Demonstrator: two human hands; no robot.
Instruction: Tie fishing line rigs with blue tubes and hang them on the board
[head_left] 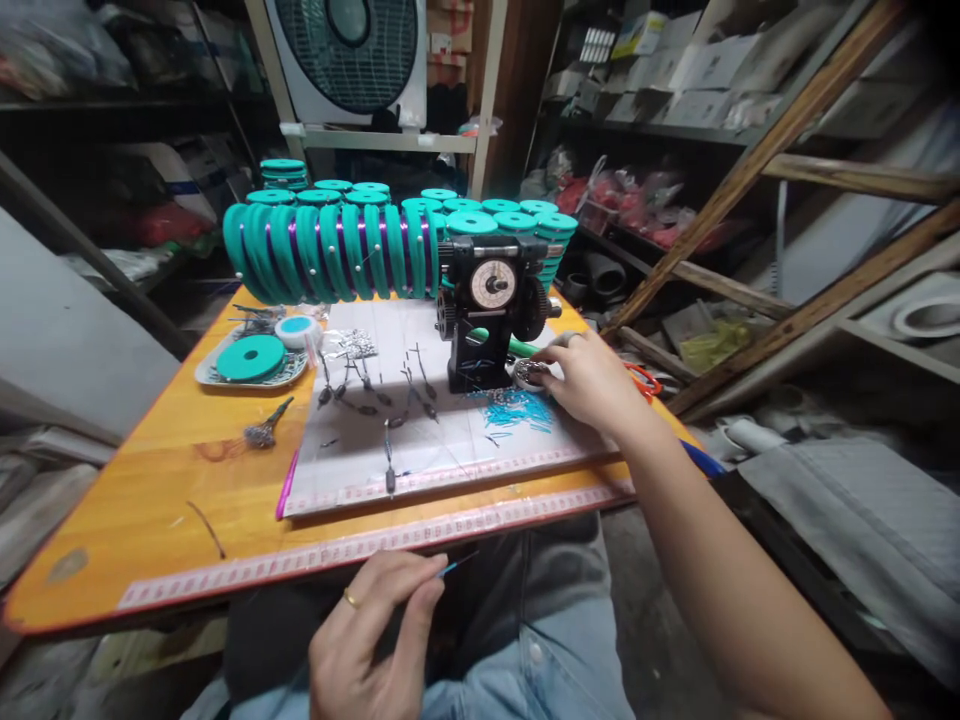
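Note:
In front of my lap, my left hand (382,630) pinches a thin blue piece (450,568) with a fine dark end between thumb and forefinger. My right hand (592,380) reaches across the mat, its fingertips in a small round dish (527,376) of tiny metal parts. What those fingertips grasp is hidden. Beside the dish lies a loose pile of short blue pieces (517,410). Dark barrel-shaped pieces (390,480) with thin stems are scattered over the white mat (337,470).
A black geared device (484,340) stands on the mat, with a row of teal spools (330,250) extending left. More teal spools (469,223) stand behind. A tray (202,375) bearing a teal disc sits left on the orange table (150,500). A measuring tape (300,560) runs along the near edge.

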